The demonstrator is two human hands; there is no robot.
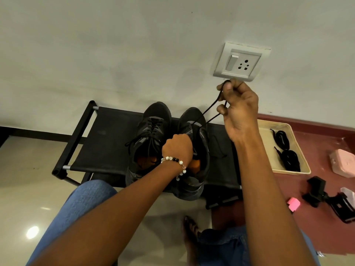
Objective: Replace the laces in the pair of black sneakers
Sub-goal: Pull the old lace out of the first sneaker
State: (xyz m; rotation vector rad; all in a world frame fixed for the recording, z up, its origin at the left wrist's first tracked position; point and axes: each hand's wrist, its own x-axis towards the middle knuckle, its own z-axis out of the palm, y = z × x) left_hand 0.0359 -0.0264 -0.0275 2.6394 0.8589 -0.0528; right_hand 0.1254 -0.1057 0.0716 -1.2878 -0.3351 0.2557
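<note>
Two black sneakers stand side by side on a black fabric rack (107, 143), toes toward the wall. The left sneaker (151, 129) is laced. My left hand (177, 148), with a bead bracelet at the wrist, grips the tongue area of the right sneaker (197, 143). My right hand (239, 110) is raised near the wall and pinches a black lace (208, 110), which runs taut in two strands down to the right sneaker's front eyelets. Two coiled black laces (287, 150) lie in a beige tray (269, 135) to the right.
A wall socket (241, 62) sits just above my right hand. A loose black lace (218, 148) lies on the rack beside the right sneaker. On the maroon floor at the right are a pink box (342, 163), a black clamp mount (326, 196) and a small pink item (293, 204). My knees and one foot are below.
</note>
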